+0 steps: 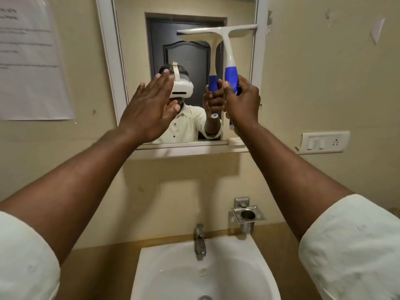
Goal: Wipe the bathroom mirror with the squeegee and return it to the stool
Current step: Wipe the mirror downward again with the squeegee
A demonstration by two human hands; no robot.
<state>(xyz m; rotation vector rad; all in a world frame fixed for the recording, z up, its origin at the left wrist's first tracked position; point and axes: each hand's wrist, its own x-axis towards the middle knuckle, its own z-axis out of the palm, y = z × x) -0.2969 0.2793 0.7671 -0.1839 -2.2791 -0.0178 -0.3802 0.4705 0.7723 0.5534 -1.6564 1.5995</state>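
Note:
The white-framed bathroom mirror [134,40] hangs on the wall above the sink. My right hand [243,102] grips the blue handle of a white squeegee [225,37], held upright. Its blade lies across the upper right part of the glass, reaching the right frame. My left hand [147,107] is raised in front of the mirror's lower left, palm toward the glass, fingers apart and holding nothing. Whether it touches the glass I cannot tell. The stool is not in view.
A white sink [249,267] with a metal tap [200,241] sits below. A metal cup holder [247,216] is fixed to the wall at its right. A switch plate [324,142] is right of the mirror, a paper notice [30,59] left.

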